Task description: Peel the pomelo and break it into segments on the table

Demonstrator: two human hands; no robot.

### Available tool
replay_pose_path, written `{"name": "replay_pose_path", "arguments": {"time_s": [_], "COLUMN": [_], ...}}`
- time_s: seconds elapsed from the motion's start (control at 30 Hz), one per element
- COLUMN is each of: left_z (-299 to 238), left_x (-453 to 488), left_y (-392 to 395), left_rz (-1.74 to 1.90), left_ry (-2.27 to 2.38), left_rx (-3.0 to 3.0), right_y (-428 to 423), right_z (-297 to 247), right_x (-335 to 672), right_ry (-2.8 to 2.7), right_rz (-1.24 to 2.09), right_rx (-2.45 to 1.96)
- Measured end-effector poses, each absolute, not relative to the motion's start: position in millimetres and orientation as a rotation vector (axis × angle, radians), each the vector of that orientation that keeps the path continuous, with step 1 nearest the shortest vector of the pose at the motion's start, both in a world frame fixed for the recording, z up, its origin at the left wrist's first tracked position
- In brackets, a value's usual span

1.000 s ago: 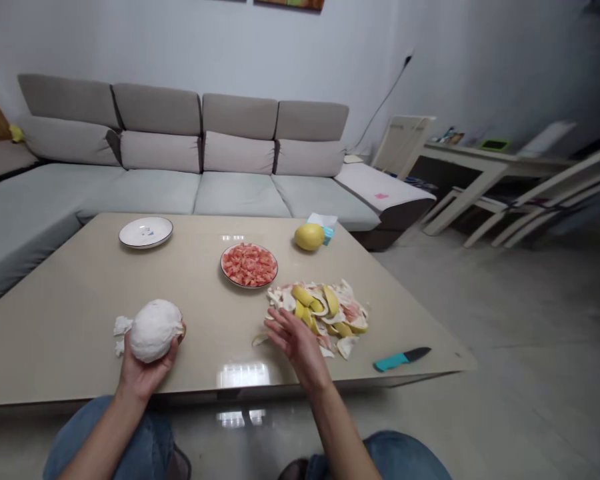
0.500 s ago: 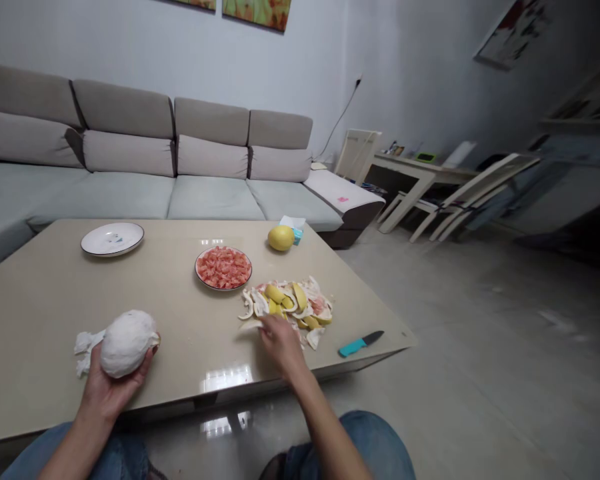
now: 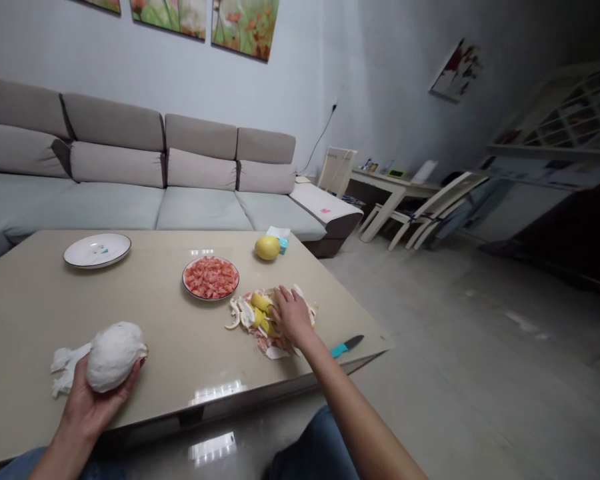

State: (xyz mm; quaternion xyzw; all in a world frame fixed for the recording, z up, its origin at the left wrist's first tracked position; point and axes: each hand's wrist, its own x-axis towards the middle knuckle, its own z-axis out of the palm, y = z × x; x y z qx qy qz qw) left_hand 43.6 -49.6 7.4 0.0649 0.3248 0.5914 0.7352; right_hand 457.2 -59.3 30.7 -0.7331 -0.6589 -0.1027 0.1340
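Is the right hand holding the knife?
No, the knife lies on the table, and the right hand is over the peels.

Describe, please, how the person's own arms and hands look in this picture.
The left hand and right hand are both ungloved, with no watch or bracelet visible at either wrist. Both forearms are bare, no sleeve in view. Parts of both hands are hidden, so rings cannot be ruled out.

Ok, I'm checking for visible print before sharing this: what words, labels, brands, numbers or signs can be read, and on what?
No readable text anywhere.
Plate: small bluish marks, too small to make out.
Blue pack: any print too small to read.
Green gadget: too small to tell.
Knife: no legible lettering.
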Motion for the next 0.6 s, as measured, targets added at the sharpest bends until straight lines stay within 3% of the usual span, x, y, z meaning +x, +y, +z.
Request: {"name": "replay_pose_path", "arguments": {"time_s": [0.27, 0.6], "left_z": [-4.3, -2.6], "left_x": [48.1, 51.1], "left_y": [-52.3, -56.1], "left_rz": [1.314, 1.322], "left_ry": [0.76, 0.789], "left_rx": [0.194, 0.137], "right_y": [-40.7, -25.1], "right_z": [3.0, -6.9], "right_x": [370.3, 433.2], "right_ry": [-2.47, -2.524], "right_rz": [-0.307, -0.332], "right_rx": [-1.687, -1.685]}}
